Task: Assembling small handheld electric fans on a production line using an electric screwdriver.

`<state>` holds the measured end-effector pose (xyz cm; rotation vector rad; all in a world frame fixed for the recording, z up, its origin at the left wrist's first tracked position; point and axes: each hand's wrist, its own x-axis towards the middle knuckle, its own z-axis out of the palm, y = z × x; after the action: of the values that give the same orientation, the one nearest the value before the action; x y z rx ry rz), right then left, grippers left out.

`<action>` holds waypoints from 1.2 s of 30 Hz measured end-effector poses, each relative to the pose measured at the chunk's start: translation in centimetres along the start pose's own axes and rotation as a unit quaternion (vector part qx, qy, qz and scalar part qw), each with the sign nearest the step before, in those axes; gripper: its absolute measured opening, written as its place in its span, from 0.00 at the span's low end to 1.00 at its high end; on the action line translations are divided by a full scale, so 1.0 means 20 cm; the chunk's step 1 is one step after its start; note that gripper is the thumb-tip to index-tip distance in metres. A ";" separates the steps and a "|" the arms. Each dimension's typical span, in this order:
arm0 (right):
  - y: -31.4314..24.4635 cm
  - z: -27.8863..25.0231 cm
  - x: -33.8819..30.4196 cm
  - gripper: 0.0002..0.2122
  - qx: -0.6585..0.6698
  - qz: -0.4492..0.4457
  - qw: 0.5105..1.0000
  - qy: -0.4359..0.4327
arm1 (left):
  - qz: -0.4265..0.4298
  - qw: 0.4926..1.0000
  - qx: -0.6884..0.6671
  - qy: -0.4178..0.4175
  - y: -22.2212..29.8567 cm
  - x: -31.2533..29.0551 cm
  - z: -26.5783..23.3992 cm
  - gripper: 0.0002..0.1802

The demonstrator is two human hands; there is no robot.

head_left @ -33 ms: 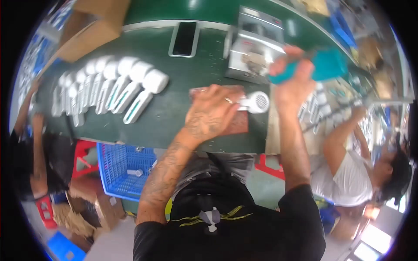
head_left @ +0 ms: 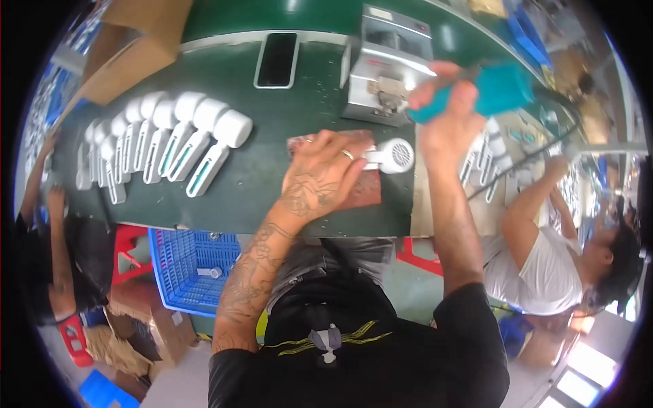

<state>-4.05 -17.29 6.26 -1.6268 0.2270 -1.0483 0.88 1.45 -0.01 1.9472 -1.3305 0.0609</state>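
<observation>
On a reddish mat point(head_left: 364, 190), my left hand point(head_left: 323, 166) is closed over the handle of a white handheld device point(head_left: 396, 156). Its round head with a grille sticks out past my fingertips; most of the handle is hidden under the hand. My right hand point(head_left: 452, 112) grips a teal electric screwdriver point(head_left: 500, 92), slightly blurred and held above the table. The screwdriver's front end is close to the right side of a silver screw feeder point(head_left: 384, 88); its cord trails off to the right.
Several similar white devices point(head_left: 204, 149) lie in a row at the left. A phone point(head_left: 277, 61) rests near the back ledge, with a cardboard box point(head_left: 136, 47) at far left. Below the table edge is a blue basket point(head_left: 183, 272). A co-worker point(head_left: 537, 265) sits at right, another person point(head_left: 61, 265) at left.
The whole view has shifted slightly, so the table things appear a little further left. My right hand and the screwdriver have risen slightly beside the feeder. The left hand keeps its hold.
</observation>
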 end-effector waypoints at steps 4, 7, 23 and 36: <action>0.02 -0.04 0.03 0.18 0.045 -0.016 0.999 0.012 | 0.013 0.999 -0.013 -0.028 0.02 0.02 0.08 0.17; 0.06 -0.02 0.04 0.23 -0.018 -0.047 0.999 -0.012 | -0.003 0.999 0.004 -0.034 0.06 0.00 0.09 0.17; -0.09 -0.09 -0.20 0.29 0.062 0.075 0.995 -0.026 | -0.024 0.998 -0.041 -0.029 0.04 0.00 0.08 0.17; -0.02 -0.10 -0.32 0.29 0.048 0.074 0.992 -0.086 | -0.031 0.998 -0.027 -0.054 0.04 0.00 0.10 0.18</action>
<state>-9.28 -14.55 3.30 -1.5780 0.1760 -0.7913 -0.44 0.04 -1.03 1.9685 -1.3259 -0.1125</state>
